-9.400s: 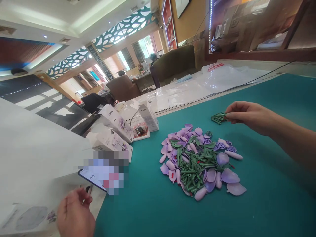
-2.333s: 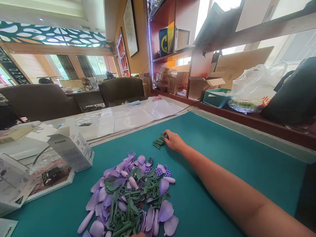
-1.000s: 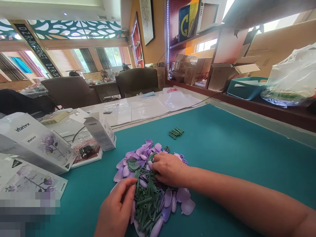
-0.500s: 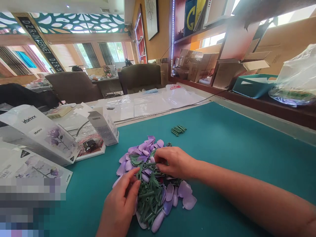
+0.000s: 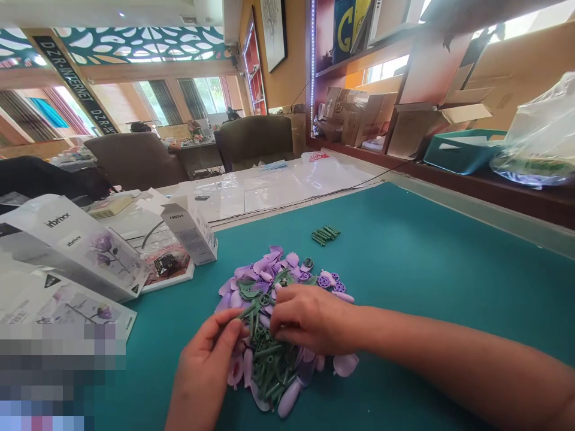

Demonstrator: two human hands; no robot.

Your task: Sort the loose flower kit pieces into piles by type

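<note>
A heap of purple petals (image 5: 262, 267) and green plastic parts (image 5: 272, 365) lies on the teal mat (image 5: 431, 269). At the heap's left side, my left hand (image 5: 215, 347) pinches a green stem piece (image 5: 247, 312) between thumb and fingers. Over the middle of the heap is my right hand (image 5: 309, 317), its fingers curled down among the green parts; its fingertips are hidden, and so is anything between them. Purple wheel-shaped pieces (image 5: 336, 286) show just behind my right wrist. Farther back, several green stem pieces (image 5: 326, 234) lie side by side in a small row.
White printed boxes (image 5: 96, 248) and a small upright carton (image 5: 191, 233) stand at the left, beside a tray with a dark item (image 5: 165, 264). Clear plastic sheets (image 5: 269, 185) lie beyond the mat. Shelves with cardboard boxes and a teal basket (image 5: 462, 152) are at the back right.
My left hand has moved slightly left and now has a green stem piece in its pinch. My right hand has shifted toward me, uncovering the purple wheel-shaped pieces behind it.
</note>
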